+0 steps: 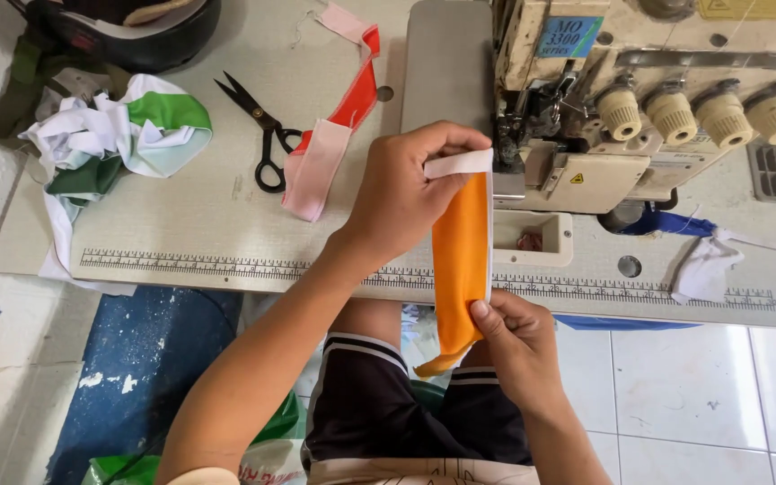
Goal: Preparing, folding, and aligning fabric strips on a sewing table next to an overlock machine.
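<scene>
Both hands, left point(406, 193) and right point(509, 337), pinch a limp, light orange-and-white fabric strip point(462, 256) by its ends, beside the overlock sewing machine point(639, 99).

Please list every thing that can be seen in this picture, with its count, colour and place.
fabric strip: 1, orange with white edge, held before the machine
overlock sewing machine: 1, cream, table's far right
thread tension knobs: 4, cream, machine front
scissors: 1, black, on table, left of centre
pink-red strip: 1, beside scissors
fabric pile: 1, white and green, table's left
white scrap: 1, table's right
table: 1, pale, ruler along front edge
left hand: pinches strip's top
right hand: holds strip's lower part
</scene>
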